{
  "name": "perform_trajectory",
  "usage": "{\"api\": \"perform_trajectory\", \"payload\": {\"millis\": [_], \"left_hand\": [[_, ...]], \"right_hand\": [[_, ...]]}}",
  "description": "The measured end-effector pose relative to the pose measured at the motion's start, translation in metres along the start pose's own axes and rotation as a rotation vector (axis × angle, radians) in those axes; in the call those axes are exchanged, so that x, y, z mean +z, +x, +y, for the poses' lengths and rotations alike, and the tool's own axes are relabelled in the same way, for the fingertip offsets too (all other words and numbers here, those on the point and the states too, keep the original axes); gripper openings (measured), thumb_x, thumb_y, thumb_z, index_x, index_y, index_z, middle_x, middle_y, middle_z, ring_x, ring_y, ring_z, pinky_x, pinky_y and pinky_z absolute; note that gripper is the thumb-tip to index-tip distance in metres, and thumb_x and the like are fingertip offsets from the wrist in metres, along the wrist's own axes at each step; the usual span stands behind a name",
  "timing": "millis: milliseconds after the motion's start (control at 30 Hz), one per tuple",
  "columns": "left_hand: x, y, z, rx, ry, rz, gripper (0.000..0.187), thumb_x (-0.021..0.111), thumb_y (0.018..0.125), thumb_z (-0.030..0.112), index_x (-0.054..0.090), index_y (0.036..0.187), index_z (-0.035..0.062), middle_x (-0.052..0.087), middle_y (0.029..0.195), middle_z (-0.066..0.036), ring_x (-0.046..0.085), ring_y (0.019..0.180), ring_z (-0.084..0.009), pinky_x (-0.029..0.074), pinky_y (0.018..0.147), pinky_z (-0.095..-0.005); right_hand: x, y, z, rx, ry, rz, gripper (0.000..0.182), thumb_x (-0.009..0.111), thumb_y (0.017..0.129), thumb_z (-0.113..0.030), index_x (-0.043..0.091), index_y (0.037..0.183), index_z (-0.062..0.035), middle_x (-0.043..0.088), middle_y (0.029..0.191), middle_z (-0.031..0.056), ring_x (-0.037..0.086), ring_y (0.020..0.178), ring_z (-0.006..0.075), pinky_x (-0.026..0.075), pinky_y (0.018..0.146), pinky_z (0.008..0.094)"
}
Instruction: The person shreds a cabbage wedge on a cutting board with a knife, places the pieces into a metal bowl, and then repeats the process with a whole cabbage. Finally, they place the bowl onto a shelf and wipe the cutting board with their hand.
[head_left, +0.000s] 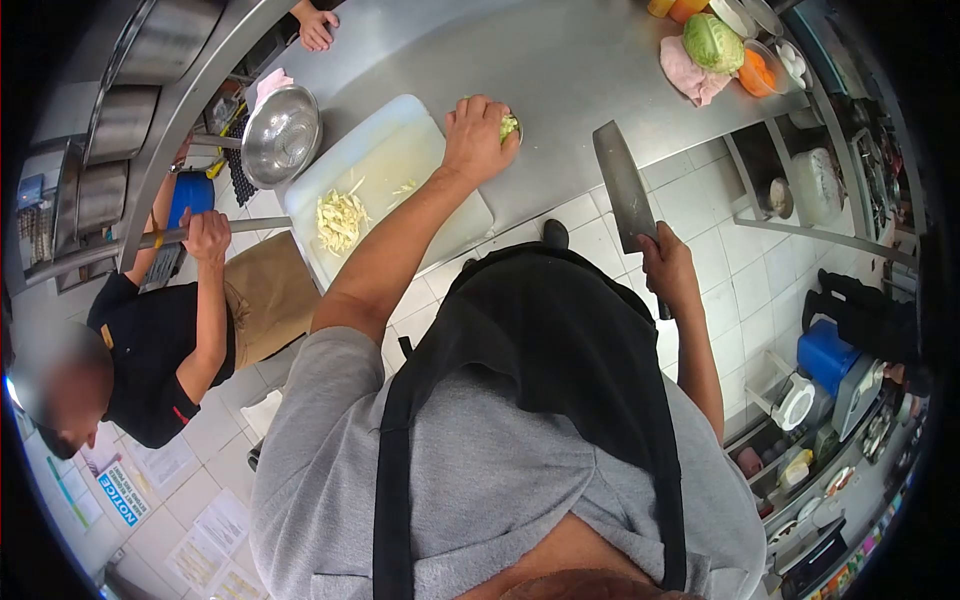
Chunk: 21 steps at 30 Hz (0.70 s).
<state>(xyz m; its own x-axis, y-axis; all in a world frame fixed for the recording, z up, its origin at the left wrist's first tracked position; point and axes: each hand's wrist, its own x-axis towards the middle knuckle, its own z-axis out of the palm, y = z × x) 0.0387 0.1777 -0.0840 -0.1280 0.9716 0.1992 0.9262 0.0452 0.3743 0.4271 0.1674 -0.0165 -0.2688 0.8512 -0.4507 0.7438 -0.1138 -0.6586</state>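
My right hand [668, 268] grips the handle of a cleaver [624, 185], its broad blade pointing away from me beside the counter's front edge. At the right side of the white cutting board [410, 130], my left hand [478, 138] is closed over a piece of cabbage [509, 127]; most of it is hidden under the palm and fingers. Shredded cabbage [342, 222] lies in a heap on the board's near left part, with a few loose shreds [404, 187] near the middle.
A metal colander [281, 137] stands left of the board. At the back right are a cabbage head [712, 43], a pink cloth [692, 75] and a container with orange contents [760, 70]. One person [160, 340] stands at left; another person's hand [317, 28] rests on the counter [560, 70].
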Motion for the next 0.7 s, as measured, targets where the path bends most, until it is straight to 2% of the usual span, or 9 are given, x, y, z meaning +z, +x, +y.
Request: {"api": "perform_trajectory", "payload": {"millis": [167,300,367,500,567,700], "left_hand": [[-0.002,-0.004,0.003,0.032,0.002,-0.030,0.041,0.072,0.101,0.031,0.072,0.135,0.0082,0.060,0.141,-0.014,0.051,0.138,-0.0358,0.037,0.114,-0.0545],[-0.017,-0.003,0.004,0.096,-0.047,0.049,0.043,0.070,0.104,0.037,0.073,0.137,0.0086,0.061,0.145,-0.015,0.051,0.139,-0.0364,0.037,0.115,-0.0541],[-0.026,0.003,-0.002,0.100,-0.069,0.057,0.045,0.070,0.104,0.040,0.074,0.136,0.0081,0.062,0.146,-0.015,0.052,0.140,-0.0365,0.037,0.116,-0.0539],[-0.024,0.032,-0.043,0.011,-0.175,0.203,0.045,0.063,0.110,0.042,0.074,0.138,0.0095,0.067,0.142,-0.019,0.058,0.135,-0.0423,0.045,0.114,-0.0551],[-0.021,0.044,-0.057,-0.213,-0.391,-0.051,0.048,0.056,0.113,0.044,0.077,0.131,0.0048,0.073,0.131,-0.025,0.065,0.125,-0.0465,0.048,0.112,-0.0555],[-0.030,0.031,-0.048,-0.258,-0.387,-0.124,0.053,0.051,0.115,0.045,0.080,0.121,0.0010,0.076,0.120,-0.027,0.069,0.114,-0.0496,0.052,0.108,-0.0563]], "right_hand": [[-0.007,0.001,-0.001,0.032,0.036,-0.002,0.028,0.067,0.112,-0.022,0.055,0.101,0.0007,0.067,0.071,0.0219,0.068,0.056,0.0322,0.053,0.059,0.0473],[-0.007,0.007,0.010,-0.034,-0.014,0.036,0.028,0.067,0.112,-0.023,0.056,0.102,0.0000,0.068,0.074,0.0237,0.069,0.061,0.0365,0.052,0.064,0.0500],[-0.012,0.006,0.005,0.006,-0.009,0.021,0.028,0.067,0.112,-0.024,0.056,0.102,-0.0001,0.068,0.074,0.0237,0.070,0.063,0.0374,0.052,0.065,0.0507],[-0.011,0.008,0.011,0.016,-0.032,0.012,0.029,0.067,0.111,-0.026,0.057,0.102,-0.0006,0.068,0.075,0.0239,0.070,0.066,0.0388,0.052,0.067,0.0512],[-0.010,0.009,0.014,0.008,-0.023,0.007,0.029,0.067,0.111,-0.026,0.057,0.102,-0.0006,0.068,0.076,0.0240,0.069,0.065,0.0389,0.052,0.067,0.0511],[-0.008,0.011,0.021,-0.015,-0.021,0.017,0.028,0.067,0.111,-0.025,0.056,0.102,-0.0007,0.068,0.077,0.0244,0.069,0.067,0.0403,0.052,0.068,0.0515]]}}
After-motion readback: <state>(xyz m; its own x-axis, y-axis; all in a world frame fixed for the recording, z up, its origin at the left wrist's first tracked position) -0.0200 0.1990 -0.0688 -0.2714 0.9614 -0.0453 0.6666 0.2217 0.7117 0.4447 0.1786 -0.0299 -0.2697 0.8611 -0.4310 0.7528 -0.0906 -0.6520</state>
